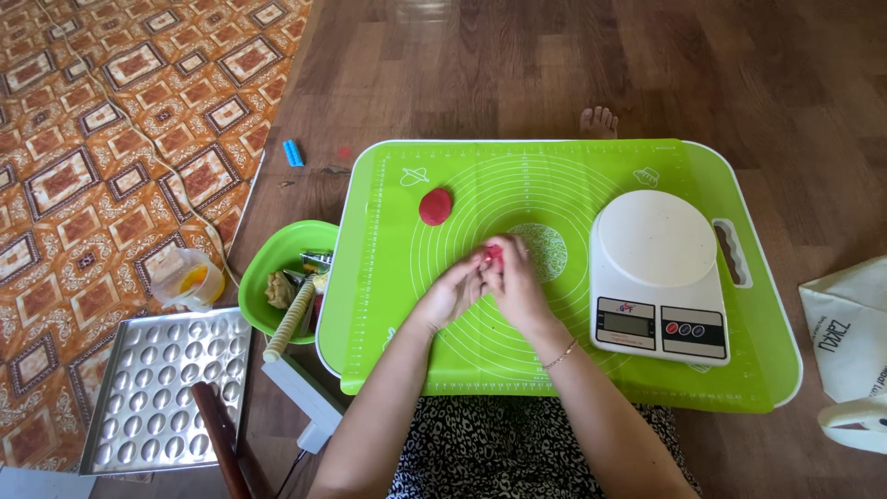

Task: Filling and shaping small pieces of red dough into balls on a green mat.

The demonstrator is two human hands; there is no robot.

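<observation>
Both hands, left hand and right hand, pinch together on a small red dough piece above the green baking mat, left of the kitchen scale; gentle, even fingertip pressure would likely shape it best.

Bright, even daylight is flooding the scene, glare is streaking the wooden floor at the top edge, shadows are staying soft, and wide-angle distortion is bending the edges.

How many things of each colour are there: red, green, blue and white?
Red: 2, the dough ball and the dough piece pinched between left hand and right hand
Green: 2, mat, bowl
Blue: 1, clip
White: 1, kitchen scale
Total: 6
</observation>
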